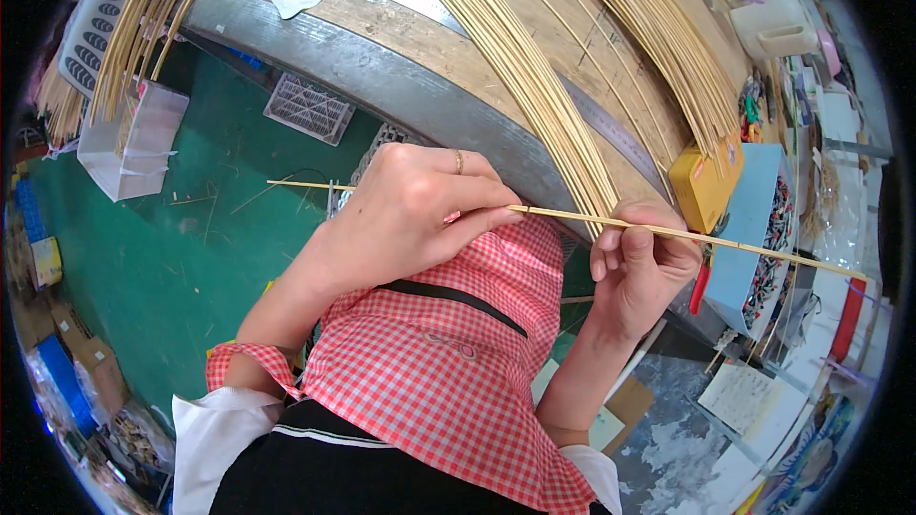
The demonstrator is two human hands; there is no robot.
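Observation:
A long, thin bamboo strip (pixel 572 216) runs crosswise in front of my apron, with dark marks along it. My left hand (pixel 420 195), a ring on one finger, pinches it left of its middle. The strip's left end sticks out beyond the wrist, over the green floor. Farther right, my right hand (pixel 649 257) is closed on the same strip, thumb and fingers around it. Its right end reaches out past the blue box. Just beyond my hands, a bundle of bamboo strips (pixel 515 57) lies on the wooden table (pixel 382 38), its near ends close to my right fingers.
A second bundle of strips (pixel 658 38) rests by a yellow box (pixel 704 181). A blue box (pixel 763 229) of small dark parts stands at the right. Metal rulers (pixel 606 124) lie on the table. A white bin (pixel 138 138) and a plastic crate (pixel 308 109) are at the left.

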